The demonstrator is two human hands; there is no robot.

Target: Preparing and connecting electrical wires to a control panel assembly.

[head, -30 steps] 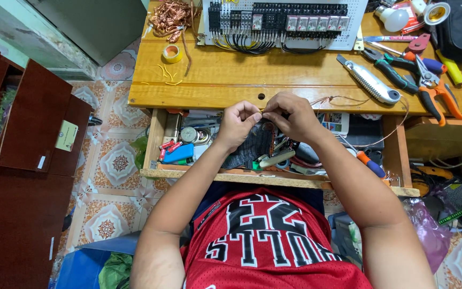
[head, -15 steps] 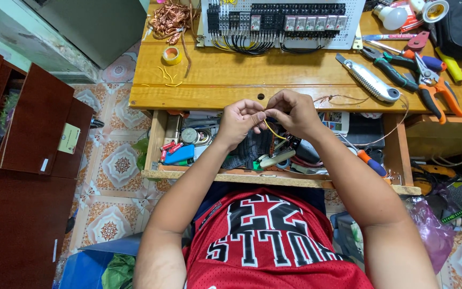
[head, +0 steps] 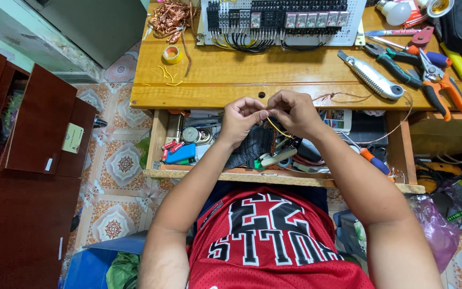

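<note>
My left hand (head: 243,119) and my right hand (head: 293,111) meet fingertip to fingertip just in front of the wooden desk's front edge (head: 199,97), above an open drawer (head: 274,176). Between them they pinch a thin yellow wire (head: 276,128) that loops down below the fingers. Both hands are closed on it. Exactly how the wire's ends sit inside the fingers is hidden.
On the desk: a white panel of breakers with black wiring (head: 282,20), a copper wire tangle (head: 169,17), a yellow tape roll (head: 172,54), a utility knife (head: 370,76), pliers and cutters (head: 429,72), a bulb (head: 394,12). The drawer holds assorted tools. A dark red cabinet (head: 25,160) stands at left.
Both hands stay together at the same spot; the fingers have shifted slightly on the yellow wire, whose loop now hangs a little lower.
</note>
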